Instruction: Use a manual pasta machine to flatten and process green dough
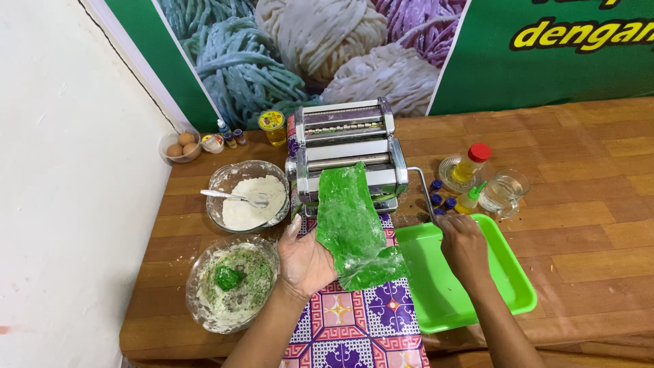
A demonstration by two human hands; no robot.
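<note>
Looking down from above, we see a metal pasta machine (347,153) at the centre of the frame, standing on a low wooden table (579,170). A flat sheet of green dough (351,225) hangs out of its rollers and runs down toward the middle of the frame, over a patterned purple and pink cloth (354,320). Our left hand (306,262), just left of centre, lies palm up under the sheet's lower edge, fingers spread wide and supporting it. Our right hand (463,245), right of centre, is closed around the machine's crank handle (428,197), above a bright green tray (470,286). At left sit a glass bowl of white flour (248,196) with a spoon in it, and below it a glass bowl (231,283) holding a green dough lump and floury scraps. Small bottles and a glass cup (504,191) stand at the right of the machine.
</note>
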